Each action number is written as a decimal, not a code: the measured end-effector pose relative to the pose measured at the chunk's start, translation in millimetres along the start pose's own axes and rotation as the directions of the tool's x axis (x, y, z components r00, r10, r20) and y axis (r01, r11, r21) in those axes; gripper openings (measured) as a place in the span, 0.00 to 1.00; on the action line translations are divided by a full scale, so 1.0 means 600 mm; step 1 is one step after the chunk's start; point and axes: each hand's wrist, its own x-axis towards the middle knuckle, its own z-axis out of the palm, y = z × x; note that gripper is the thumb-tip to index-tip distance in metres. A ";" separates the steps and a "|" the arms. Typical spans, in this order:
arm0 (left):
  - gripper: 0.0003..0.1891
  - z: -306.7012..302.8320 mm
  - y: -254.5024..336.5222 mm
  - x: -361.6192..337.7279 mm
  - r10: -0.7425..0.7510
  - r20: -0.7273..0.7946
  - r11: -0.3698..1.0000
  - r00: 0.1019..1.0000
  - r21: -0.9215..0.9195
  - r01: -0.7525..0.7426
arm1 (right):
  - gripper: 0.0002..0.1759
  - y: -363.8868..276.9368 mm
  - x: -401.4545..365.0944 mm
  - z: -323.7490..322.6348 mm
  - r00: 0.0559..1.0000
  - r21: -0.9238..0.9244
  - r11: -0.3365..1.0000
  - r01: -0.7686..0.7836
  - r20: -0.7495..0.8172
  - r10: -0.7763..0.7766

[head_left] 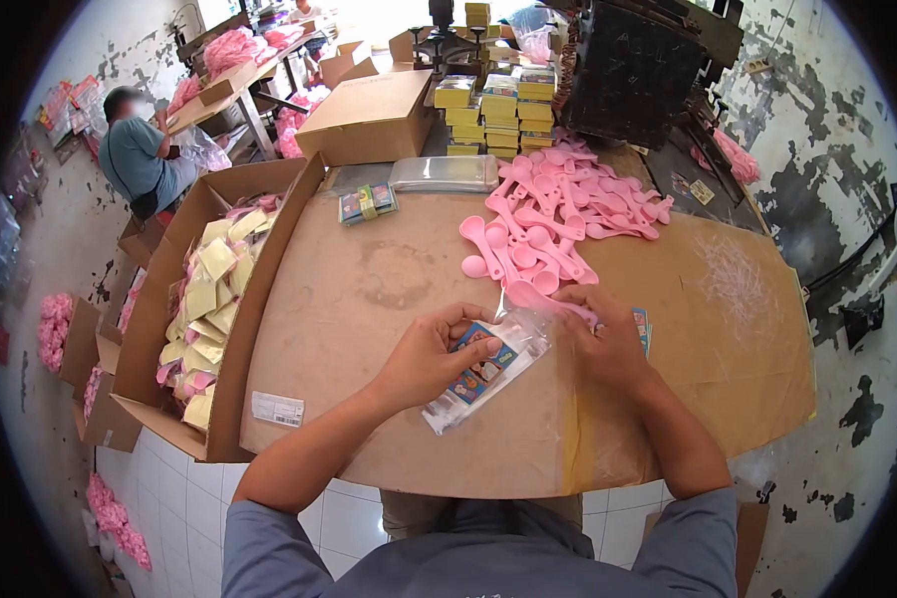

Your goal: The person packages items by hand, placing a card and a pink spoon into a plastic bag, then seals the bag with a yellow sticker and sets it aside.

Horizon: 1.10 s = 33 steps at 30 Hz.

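My left hand (pixel 431 357) is closed on a clear plastic bag (pixel 516 339) with a colourful printed card (pixel 485 371) under the thumb. My right hand (pixel 608 339) pinches a pink measuring spoon (pixel 536 299) by its handle, its bowl right at the bag's upper end. Just beyond both hands lies a loose pile of pink spoons (pixel 558 214). Beside my right hand, partly hidden by it, are more printed cards (pixel 644 331) on the cardboard-covered table (pixel 369 299).
An open carton (pixel 231 399) full of filled packets (pixel 209 299) stands left. At the back are a banded card bundle (pixel 367 203), a stack of clear bags (pixel 444 174), a closed box (pixel 364 115) and yellow card stacks (pixel 498 105). A person (pixel 140 149) sits far left.
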 end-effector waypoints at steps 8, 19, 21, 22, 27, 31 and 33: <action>0.18 0.003 -0.004 0.001 0.005 0.000 0.998 1.000 0.062 -0.005 | 0.10 -0.008 -0.012 -0.020 0.973 0.511 0.828 -0.231 0.134 0.189; 0.17 0.006 0.000 -0.005 0.017 0.046 0.971 0.999 0.238 -0.028 | 0.06 -0.025 0.002 -0.043 0.981 0.301 0.951 -0.064 0.194 0.004; 0.18 0.006 -0.005 -0.006 0.046 0.058 0.980 0.997 0.193 -0.057 | 0.06 -0.029 0.003 -0.042 0.977 0.319 0.945 -0.067 0.214 -0.003; 0.18 0.008 -0.003 -0.008 0.032 0.084 0.976 0.996 0.210 -0.050 | 0.06 -0.035 0.004 -0.040 0.977 0.322 0.944 -0.073 0.214 0.002; 0.20 0.009 0.006 -0.012 -0.034 0.203 0.951 0.979 0.308 -0.031 | 0.08 -0.061 0.014 -0.048 0.956 0.206 0.978 0.034 0.277 -0.092; 0.19 0.013 -0.005 -0.011 0.030 0.202 0.962 0.979 0.259 -0.083 | 0.19 -0.083 0.010 -0.034 0.951 0.243 0.968 0.058 0.282 -0.128; 0.20 0.014 -0.024 -0.007 0.158 0.221 0.961 0.962 0.188 -0.201 | 0.25 -0.104 0.006 -0.016 0.940 0.457 0.889 -0.031 0.315 -0.129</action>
